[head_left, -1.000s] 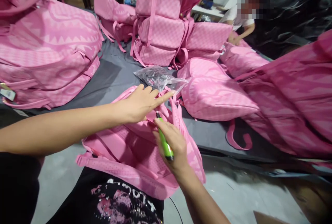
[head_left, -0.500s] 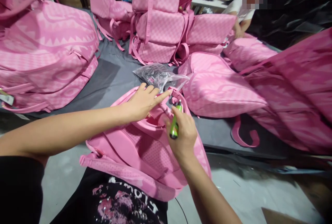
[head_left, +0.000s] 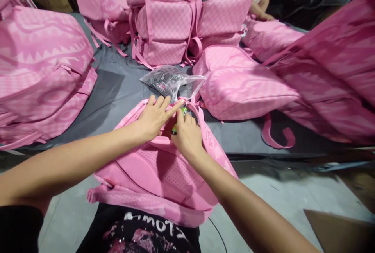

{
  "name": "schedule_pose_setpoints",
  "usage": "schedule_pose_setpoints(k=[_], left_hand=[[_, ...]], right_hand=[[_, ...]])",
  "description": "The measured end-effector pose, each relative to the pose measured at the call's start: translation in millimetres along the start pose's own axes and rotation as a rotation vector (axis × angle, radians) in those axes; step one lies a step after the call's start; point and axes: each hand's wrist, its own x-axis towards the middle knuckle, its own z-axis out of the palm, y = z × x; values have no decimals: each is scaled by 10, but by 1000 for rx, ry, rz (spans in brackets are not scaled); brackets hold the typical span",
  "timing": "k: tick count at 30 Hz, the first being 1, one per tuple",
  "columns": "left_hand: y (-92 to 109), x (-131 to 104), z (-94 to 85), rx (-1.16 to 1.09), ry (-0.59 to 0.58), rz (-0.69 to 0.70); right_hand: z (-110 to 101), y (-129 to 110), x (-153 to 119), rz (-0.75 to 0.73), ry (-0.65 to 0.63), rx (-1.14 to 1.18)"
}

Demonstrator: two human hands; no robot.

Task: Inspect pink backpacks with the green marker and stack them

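Observation:
A pink backpack leans upright against the table edge, its back panel and straps towards me and its top open. My left hand lies on the open rim, fingers spread and the index finger stretched right to the top edge. My right hand is closed round a short green stick-shaped tool with black ends, mostly hidden by the fingers. The tool's tip points at the rim near my left index fingertip. A clear plastic bag with dark contents lies just beyond the backpack.
Pink backpacks stand at the left, in a stack at the back and at the right on a grey-covered table. A loose strap hangs over the front edge. Another person's hand rests near the bags at the back right.
My right hand has moved forward and left with the green tool, up to the rim beside my left hand. My left hand stays on the rim. The view has tilted down slightly.

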Motion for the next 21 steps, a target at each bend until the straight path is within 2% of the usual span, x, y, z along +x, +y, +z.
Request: schedule_pose_setpoints(k=[8, 12, 16, 19, 21], left_hand=[[39, 79, 126, -13, 55, -8], [38, 112, 123, -18, 51, 2], [18, 114, 99, -46, 46, -9], [9, 119, 108, -68, 47, -6], [7, 127, 116, -76, 48, -5]], right_hand=[[179, 169, -1, 12, 88, 151], [219, 206, 60, -7, 109, 202], [134, 354, -44, -111, 158, 332], [-24, 528, -286, -153, 218, 581], [-149, 604, -413, -136, 180, 792]])
